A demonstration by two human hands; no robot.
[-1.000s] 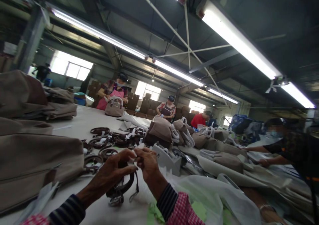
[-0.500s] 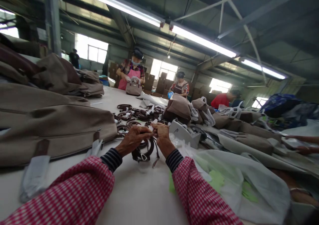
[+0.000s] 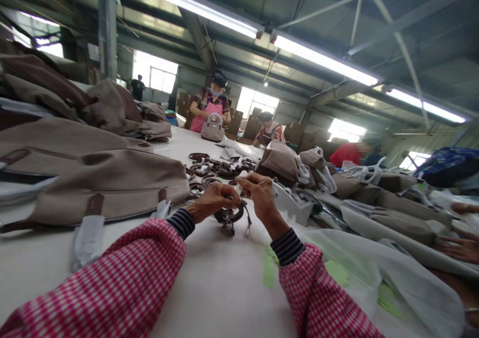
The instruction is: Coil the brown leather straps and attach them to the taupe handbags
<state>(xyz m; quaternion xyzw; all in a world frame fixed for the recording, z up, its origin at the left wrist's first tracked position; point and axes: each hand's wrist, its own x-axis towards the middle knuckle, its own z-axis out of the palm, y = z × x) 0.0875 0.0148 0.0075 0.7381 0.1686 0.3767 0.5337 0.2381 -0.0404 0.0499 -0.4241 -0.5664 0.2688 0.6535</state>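
Over the white table [image 3: 209, 283], right in the middle of my head view, I've got both hands up close together, wrists banded in dark stripes below checked sleeves [image 3: 138, 273]. My left hand [image 3: 214, 201] is curled in tight, thumb and fingers closed on a dark brown coiled strap [image 3: 236, 215], which hangs just below the fingertips with metal clips [image 3: 228, 229] at its lower end. My right hand [image 3: 258, 190] sits just beside it, slightly higher, fingertips drawn into a narrow pinch; from here I can't tell whether anything is caught in it. Beyond the hands lie more coiled brown straps with white wrapping [image 3: 199, 157]. To the left I have a big taupe bag [image 3: 123, 183] lying flat; to the right, a light grey plastic object [image 3: 295, 204], then translucent sheeting [image 3: 407, 268] over green pieces. Across the table, a co-worker in a pink apron [image 3: 212, 109] has hands at a small handbag [image 3: 213, 130].
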